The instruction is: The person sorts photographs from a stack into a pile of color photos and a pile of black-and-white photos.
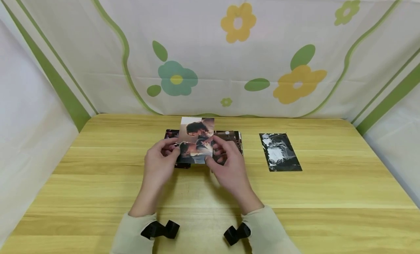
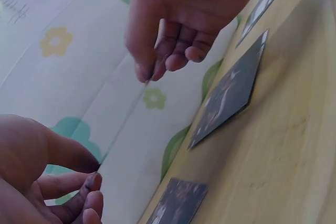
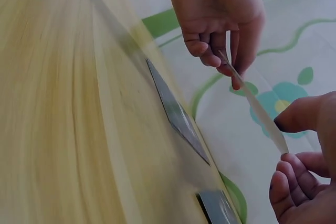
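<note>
A glossy photo (image 1: 196,141) of two people is held up between both hands, above the table. My left hand (image 1: 160,161) pinches its left edge between thumb and fingers, and my right hand (image 1: 231,164) pinches the right edge the same way. From both wrists the photo shows nearly edge-on, as a thin pale strip (image 3: 257,106) in the right wrist view. Beneath and behind it lie two dark spots of prints: a left print (image 1: 171,134) and a right brownish print (image 1: 233,137), both partly hidden by the held photo and the hands.
Farther right, a black-and-white print (image 1: 280,152) with a shiny surface lies flat on the wooden table (image 1: 328,188). A white cloth (image 1: 210,57) with flower patterns rises behind the table's back edge. Black wrist straps (image 1: 160,229) sit over pale sleeves.
</note>
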### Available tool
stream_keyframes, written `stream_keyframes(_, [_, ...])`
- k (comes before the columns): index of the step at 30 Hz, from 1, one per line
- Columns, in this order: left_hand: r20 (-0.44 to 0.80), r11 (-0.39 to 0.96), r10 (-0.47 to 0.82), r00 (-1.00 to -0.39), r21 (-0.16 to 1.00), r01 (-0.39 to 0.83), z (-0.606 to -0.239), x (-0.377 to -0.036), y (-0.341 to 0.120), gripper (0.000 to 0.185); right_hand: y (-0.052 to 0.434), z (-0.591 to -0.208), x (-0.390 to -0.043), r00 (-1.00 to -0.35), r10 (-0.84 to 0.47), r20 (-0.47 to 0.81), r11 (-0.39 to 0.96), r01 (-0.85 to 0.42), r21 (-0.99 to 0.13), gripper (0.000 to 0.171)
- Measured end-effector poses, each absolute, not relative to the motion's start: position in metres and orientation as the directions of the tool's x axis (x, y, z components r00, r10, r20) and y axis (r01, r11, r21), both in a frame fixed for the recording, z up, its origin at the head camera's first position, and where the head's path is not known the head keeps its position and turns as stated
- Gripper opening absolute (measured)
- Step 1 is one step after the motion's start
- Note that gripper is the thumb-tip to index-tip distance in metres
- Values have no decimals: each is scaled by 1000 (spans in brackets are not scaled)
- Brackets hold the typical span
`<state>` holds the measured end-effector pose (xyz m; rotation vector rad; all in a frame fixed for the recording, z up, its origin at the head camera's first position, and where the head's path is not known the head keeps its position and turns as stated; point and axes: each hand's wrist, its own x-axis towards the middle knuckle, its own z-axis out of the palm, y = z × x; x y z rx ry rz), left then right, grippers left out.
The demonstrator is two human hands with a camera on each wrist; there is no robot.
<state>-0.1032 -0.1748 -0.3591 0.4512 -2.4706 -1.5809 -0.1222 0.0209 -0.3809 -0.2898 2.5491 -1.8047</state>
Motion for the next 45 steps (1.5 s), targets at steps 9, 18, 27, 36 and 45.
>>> stream_keyframes(9, [-39,499,-369,-929,834,-233,-359,-101,-209,34,-11,-388,-119,-969,-232,86,252,-145,-957,69])
stream_keyframes(18, [-79,525,-400,-913,797,-299,-368,-100,-232,36,-24,-394,-111,-938,-347,23,281,-127,-951,70])
stream_keyframes(27, [-88,549,-402,-911,774,-317,-387,-104,-234,33,-26,-403,-112,-929,-371,1,370,-149,-917,70])
stream_keyframes(36, [-47,562,-397,-916,777,-284,-389,-106,-229,32,-29,-409,-116,-953,-304,15,330,-120,-936,55])
stream_keyframes(45, [-30,548,-405,-914,791,-270,-382,-106,-223,33,-31,-409,-119,-975,-214,61,294,-124,-948,49])
